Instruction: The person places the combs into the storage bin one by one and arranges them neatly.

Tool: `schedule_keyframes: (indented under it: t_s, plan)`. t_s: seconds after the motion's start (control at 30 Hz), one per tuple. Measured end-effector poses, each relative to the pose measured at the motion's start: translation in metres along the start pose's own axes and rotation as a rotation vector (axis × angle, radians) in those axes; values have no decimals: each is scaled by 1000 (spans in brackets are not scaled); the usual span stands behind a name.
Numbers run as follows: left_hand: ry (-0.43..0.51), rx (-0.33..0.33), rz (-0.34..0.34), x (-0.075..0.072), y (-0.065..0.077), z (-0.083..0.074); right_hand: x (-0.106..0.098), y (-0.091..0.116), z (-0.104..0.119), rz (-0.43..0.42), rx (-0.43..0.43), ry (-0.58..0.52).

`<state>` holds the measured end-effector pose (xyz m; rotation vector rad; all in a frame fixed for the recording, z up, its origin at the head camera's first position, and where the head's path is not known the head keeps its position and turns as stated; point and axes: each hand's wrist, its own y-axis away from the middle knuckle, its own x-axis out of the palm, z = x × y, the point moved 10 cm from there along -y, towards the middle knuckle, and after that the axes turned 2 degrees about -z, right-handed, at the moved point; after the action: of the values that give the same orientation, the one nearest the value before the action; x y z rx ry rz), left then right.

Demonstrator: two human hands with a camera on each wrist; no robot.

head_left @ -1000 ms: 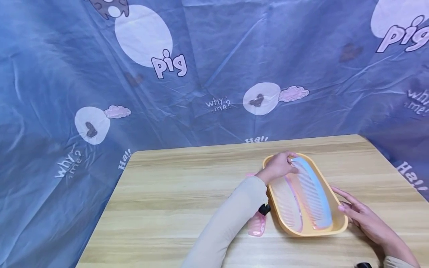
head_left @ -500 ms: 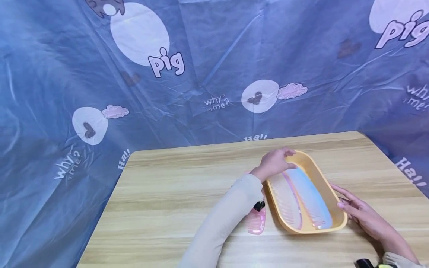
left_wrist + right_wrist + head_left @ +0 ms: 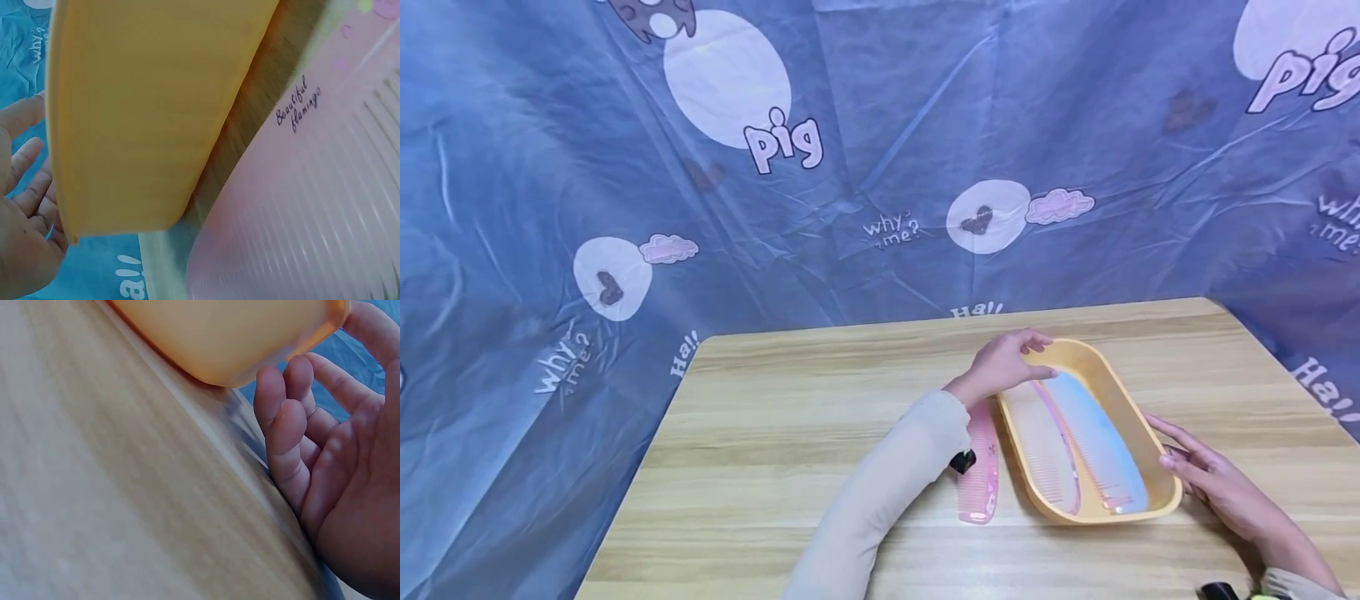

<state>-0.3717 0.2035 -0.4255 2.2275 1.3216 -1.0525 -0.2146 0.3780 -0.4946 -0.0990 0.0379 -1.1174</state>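
A yellow plastic basket (image 3: 1120, 387) stands on the table. Two combs lie lengthwise inside: a pale comb with a pink-purple spine (image 3: 1045, 450) on the left, a blue-and-peach comb (image 3: 1108, 446) on the right. My left hand (image 3: 1000, 362) is over the basket's far-left rim, its thumb and fingers spread apart, holding nothing. With thumb on the rim and fingers against the outer wall, my right hand (image 3: 1221, 492) holds the basket's near-right side. Left of the basket lies a pink comb (image 3: 979, 479), partly hidden by the left sleeve; "Beautiful flamingo" is printed on this pink comb (image 3: 300, 187).
The wooden table (image 3: 775, 433) extends well to the left of the basket. A blue patterned cloth (image 3: 865, 167) hangs behind the table and along its sides. Black wrist gear (image 3: 962, 461) sits on the left sleeve near the pink comb.
My left hand has let go of the blue-and-peach comb, which now lies lower in the basket. That hand has drifted left, uncovering more of the pink comb. The right hand stays put.
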Motion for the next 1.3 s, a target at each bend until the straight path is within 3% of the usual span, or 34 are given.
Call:
schedule_keyframes:
  t_s: [0.27, 0.73, 1.3]
  plan:
    - [40, 0, -21, -16, 9, 9, -4, -1, -5, -12, 28, 17]
    - [45, 3, -53, -40, 19, 52, -4, -4, -3, 38, 4, -38]
    - [78, -60, 45, -32, 41, 88, -5, -9, -2, 89, 12, -97]
